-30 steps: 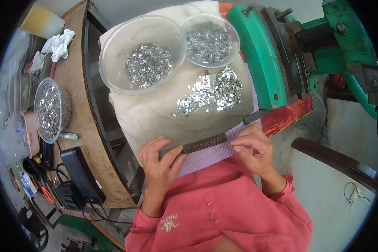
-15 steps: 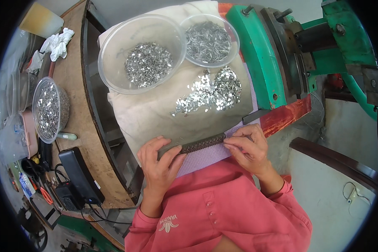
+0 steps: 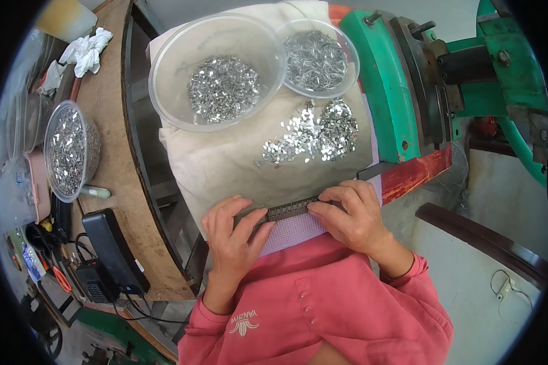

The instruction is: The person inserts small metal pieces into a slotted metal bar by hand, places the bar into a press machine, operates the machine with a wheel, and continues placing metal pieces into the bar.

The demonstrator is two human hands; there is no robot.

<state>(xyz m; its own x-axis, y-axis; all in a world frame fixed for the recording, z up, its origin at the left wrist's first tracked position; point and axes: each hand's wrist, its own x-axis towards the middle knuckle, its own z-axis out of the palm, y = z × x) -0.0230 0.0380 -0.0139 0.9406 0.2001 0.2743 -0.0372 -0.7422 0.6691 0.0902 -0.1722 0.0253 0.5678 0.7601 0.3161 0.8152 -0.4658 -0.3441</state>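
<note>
Running from roughly 8-9 o'clock up to 2-3 o'clock, the dark toothed strip (image 3: 288,210) sits low and central, at the purple mesh mat (image 3: 293,232), just above the pink shirt (image 3: 341,298). Left hand (image 3: 230,238) comes up from about 6 o'clock, fingers bent toward 2, and that grip's closed round the strip's left end. Right hand (image 3: 360,222) slants in from around 4, fingers aimed at 10, its grip pinching the other end, thumb nearside. Loose silver flakes (image 3: 339,135) lie toward 1 o'clock from the strip.
</note>
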